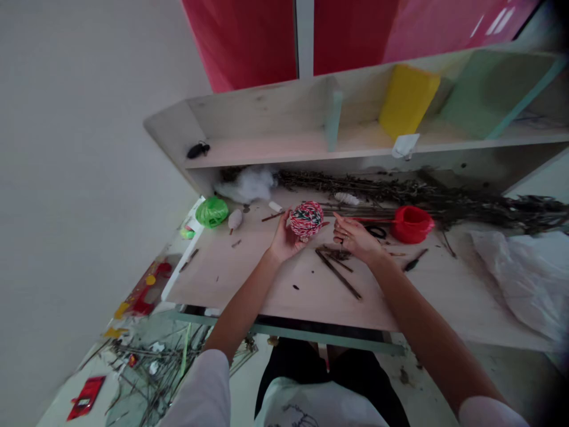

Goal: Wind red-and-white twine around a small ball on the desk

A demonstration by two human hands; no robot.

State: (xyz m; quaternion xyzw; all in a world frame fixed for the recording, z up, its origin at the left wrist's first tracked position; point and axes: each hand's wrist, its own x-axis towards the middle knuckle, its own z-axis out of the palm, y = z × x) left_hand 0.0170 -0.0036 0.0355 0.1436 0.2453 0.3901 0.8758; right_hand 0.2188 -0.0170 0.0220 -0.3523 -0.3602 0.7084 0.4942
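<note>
My left hand (pixel 288 237) is wrapped around a ball of string (pixel 306 219) with red, white and dark green strands, held just above the desk. Close to its right side is my right hand (pixel 353 237), its fingers bent together in a pinch. A thin red string (pixel 377 220) runs from these fingers to a red roll of plastic string (pixel 412 225) on the desk. A short red end shows between the ball and the fingertips. Beneath the right hand lie a small dark tangle of twigs (pixel 338 254) and a brown stick (pixel 338 274).
On the desk (pixel 249 279) are a green ball (pixel 212 212), a whitish bulb on a stick (pixel 235 220), white fluff (pixel 251 184), a black ring (pixel 376 231) and a dark-handled tool (pixel 414 261). Dry branches (pixel 444 198) line the back. A plastic bag (pixel 528 279) lies right.
</note>
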